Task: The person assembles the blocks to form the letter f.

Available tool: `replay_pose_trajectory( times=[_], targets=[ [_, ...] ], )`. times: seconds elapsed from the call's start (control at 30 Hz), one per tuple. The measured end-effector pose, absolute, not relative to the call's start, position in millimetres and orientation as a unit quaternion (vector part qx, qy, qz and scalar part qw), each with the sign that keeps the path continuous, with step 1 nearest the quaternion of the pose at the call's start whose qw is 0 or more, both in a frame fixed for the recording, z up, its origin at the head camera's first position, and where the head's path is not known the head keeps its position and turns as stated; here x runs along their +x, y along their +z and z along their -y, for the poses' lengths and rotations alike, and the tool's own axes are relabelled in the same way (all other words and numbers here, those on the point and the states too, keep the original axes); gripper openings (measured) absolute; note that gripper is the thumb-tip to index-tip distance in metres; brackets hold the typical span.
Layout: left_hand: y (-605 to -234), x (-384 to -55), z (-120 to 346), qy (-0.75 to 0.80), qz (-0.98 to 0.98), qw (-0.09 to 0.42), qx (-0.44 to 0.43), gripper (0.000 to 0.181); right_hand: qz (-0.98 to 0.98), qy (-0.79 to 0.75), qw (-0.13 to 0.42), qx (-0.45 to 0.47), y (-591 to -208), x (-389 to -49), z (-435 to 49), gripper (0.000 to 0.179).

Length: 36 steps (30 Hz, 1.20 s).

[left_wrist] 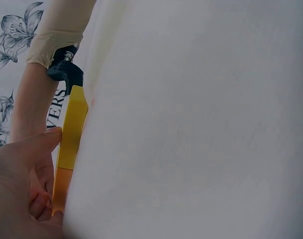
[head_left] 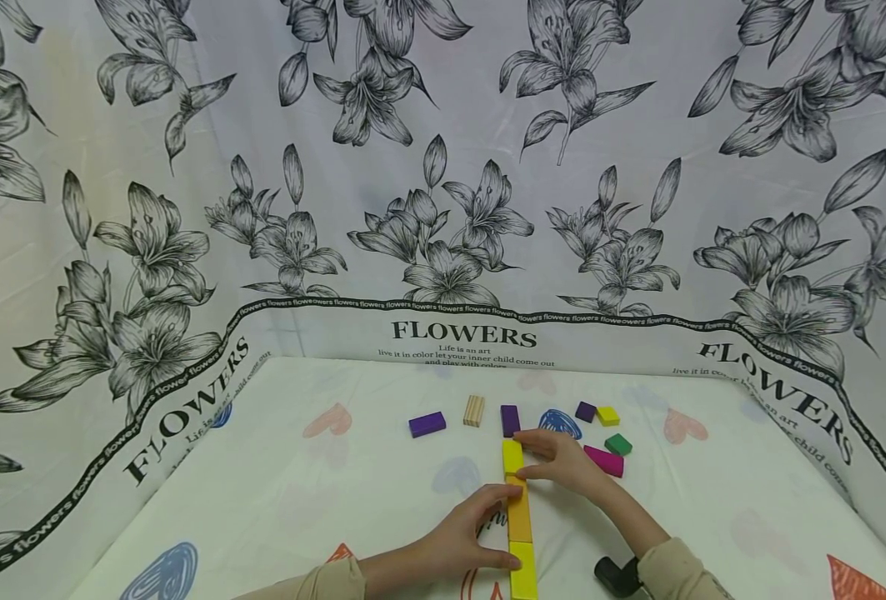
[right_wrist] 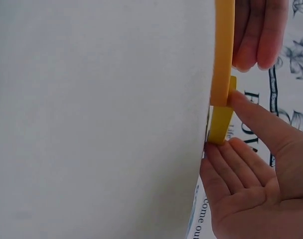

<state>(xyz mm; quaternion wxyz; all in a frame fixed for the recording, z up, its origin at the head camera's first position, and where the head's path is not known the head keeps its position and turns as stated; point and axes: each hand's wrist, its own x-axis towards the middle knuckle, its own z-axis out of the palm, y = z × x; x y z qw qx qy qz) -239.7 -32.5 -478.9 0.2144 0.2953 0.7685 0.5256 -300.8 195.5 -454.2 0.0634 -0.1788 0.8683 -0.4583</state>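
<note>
At the bottom, just right of the middle, in one line end to end: near yellow block [head_left: 525, 582], orange block [head_left: 520, 523], far yellow block [head_left: 513, 454]. Left hand [head_left: 458, 533] loose at the line's left side, thumb touching the near yellow block, a finger touching the orange block. Right hand [head_left: 564, 464] at the right side, pinching the far yellow block, fingertips at the top end, thumb down by the orange block. Just above, a tall purple block [head_left: 510, 415]; too hidden to tell if touching. Farther left, a wood block [head_left: 474, 411], then a slanted purple block [head_left: 427, 424]. To the right, a purple cube [head_left: 586, 412] just beside a yellow cube [head_left: 608, 416]; below, a green block [head_left: 618, 444] and pink block [head_left: 604, 462], close together. Under everything, a white cloth [head_left: 285, 500] with hearts.
</note>
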Motion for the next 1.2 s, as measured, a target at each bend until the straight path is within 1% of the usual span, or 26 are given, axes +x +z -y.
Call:
replay_pose_trajectory(
  times=[0.23, 0.43, 0.8, 1.2],
  targets=[
    [-475.8, -237.7, 32.8, 0.524, -0.767, 0.212, 0.302, 0.07, -0.868, -0.456, 0.068, -0.187, -455.0, -300.9, -197.5, 0.059],
    [-473.2, -237.0, 31.9, 0.524, -0.771, 0.215, 0.291, 0.07, -0.864, -0.463, 0.075, -0.184, -455.8, -301.3, -197.9, 0.056],
    [-477.2, -239.2, 32.1, 0.524, -0.769, 0.216, 0.295, 0.07, -0.861, -0.469, 0.081, -0.18, -456.1, -301.7, -199.5, 0.053],
    [-475.7, -237.7, 32.2, 0.528, -0.767, 0.212, 0.298, 0.07, -0.865, -0.459, 0.08, -0.185, -453.6, -301.9, -200.0, 0.053]
  ],
)
